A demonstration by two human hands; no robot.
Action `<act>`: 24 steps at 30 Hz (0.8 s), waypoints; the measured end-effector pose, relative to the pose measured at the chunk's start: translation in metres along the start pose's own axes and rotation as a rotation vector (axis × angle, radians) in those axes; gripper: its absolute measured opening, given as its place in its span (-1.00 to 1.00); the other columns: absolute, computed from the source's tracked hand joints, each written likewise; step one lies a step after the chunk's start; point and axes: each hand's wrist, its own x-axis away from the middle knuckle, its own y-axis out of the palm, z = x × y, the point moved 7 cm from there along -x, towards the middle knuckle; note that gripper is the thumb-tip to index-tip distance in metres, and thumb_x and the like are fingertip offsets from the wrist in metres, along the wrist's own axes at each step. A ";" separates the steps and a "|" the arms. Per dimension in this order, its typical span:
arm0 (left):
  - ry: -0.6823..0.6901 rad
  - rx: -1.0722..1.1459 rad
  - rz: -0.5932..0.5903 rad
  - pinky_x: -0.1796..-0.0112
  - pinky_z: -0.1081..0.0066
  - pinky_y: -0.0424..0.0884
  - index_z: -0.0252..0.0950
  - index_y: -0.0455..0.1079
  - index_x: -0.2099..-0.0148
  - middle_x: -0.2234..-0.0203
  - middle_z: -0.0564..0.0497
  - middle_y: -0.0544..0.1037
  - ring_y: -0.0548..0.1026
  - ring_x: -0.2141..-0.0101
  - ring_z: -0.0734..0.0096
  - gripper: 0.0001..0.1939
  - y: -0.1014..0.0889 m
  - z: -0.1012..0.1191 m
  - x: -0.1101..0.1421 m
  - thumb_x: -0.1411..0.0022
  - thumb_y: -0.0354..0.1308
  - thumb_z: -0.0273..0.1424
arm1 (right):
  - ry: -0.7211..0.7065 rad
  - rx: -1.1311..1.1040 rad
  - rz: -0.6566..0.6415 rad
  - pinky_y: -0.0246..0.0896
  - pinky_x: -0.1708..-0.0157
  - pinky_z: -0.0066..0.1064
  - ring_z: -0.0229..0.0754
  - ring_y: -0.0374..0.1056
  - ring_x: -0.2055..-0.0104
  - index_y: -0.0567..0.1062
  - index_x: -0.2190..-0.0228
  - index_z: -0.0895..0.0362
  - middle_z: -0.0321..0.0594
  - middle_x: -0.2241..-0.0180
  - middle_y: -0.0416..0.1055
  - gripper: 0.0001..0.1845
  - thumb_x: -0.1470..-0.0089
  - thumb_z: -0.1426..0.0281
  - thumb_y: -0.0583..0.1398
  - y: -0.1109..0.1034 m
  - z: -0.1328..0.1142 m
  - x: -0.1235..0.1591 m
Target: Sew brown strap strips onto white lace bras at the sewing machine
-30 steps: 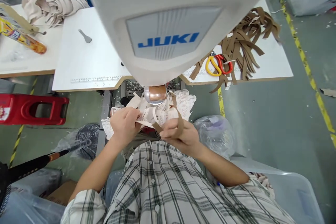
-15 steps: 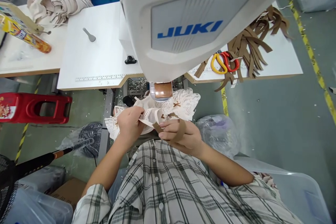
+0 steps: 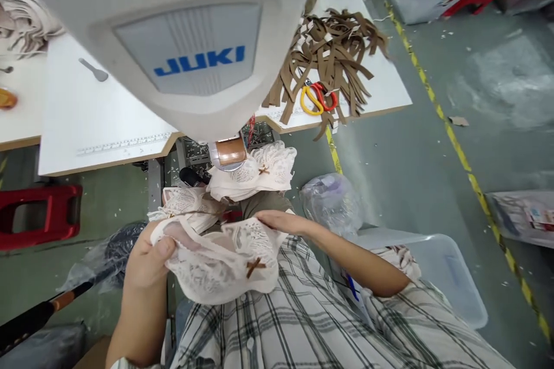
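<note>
Head view: the left fingers (image 3: 164,248) pinch the lace bra (image 3: 212,274) at its left end, thumb pressed on top. The right fingers (image 3: 269,218) lie close together against its upper edge at the other end; whether they pinch it, I cannot tell. Held apart like this, the bra spreads over the checked shirt (image 3: 251,323), bow (image 3: 255,267) up, probably so its front can be seen. Beyond it, more lace pieces (image 3: 253,179) lie by the machine (image 3: 194,57), just off the front edge of the bench (image 3: 104,118), within easy reach of both hands. Brown strips (image 3: 341,63) are heaped towards the bench's right end, a few hanging over the front edge. The scissors (image 3: 312,105) lie on them, handles towards the person, which suits a quick grab. A grey tool (image 3: 94,70) sits left of the machine, back from the front edge, seemingly out of the way.
</note>
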 end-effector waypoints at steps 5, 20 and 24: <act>-0.143 -0.681 0.204 0.28 0.18 0.47 -0.31 0.55 0.22 0.33 -0.16 0.60 0.55 0.25 0.00 -0.48 -0.037 -0.007 -0.039 -0.14 0.19 0.08 | -0.143 -0.150 0.212 0.23 0.32 -0.41 -0.28 0.27 0.38 0.42 0.38 0.16 -0.28 0.42 0.38 -0.33 -0.06 -0.24 0.12 -0.009 -0.050 0.009; -0.310 -0.020 -0.159 0.43 0.51 0.24 -0.33 0.41 0.29 0.54 0.11 0.41 0.29 0.52 0.54 -0.55 0.114 -0.062 -0.076 -0.15 0.30 -0.01 | 0.012 0.965 1.117 0.24 0.16 -0.27 0.00 0.39 0.10 0.45 0.07 0.20 0.05 0.04 0.46 -0.59 -0.21 0.14 0.17 -0.232 -0.191 -0.006; -0.292 -0.044 -0.125 0.48 0.53 0.17 -0.33 0.38 0.34 0.59 0.16 0.32 0.21 0.56 0.58 -0.57 0.114 -0.046 -0.075 -0.16 0.29 -0.02 | 0.147 0.990 1.149 0.26 0.08 -0.17 0.12 0.38 0.02 0.39 0.02 0.26 0.18 -0.03 0.40 -0.54 -0.23 0.15 0.14 -0.295 -0.220 -0.046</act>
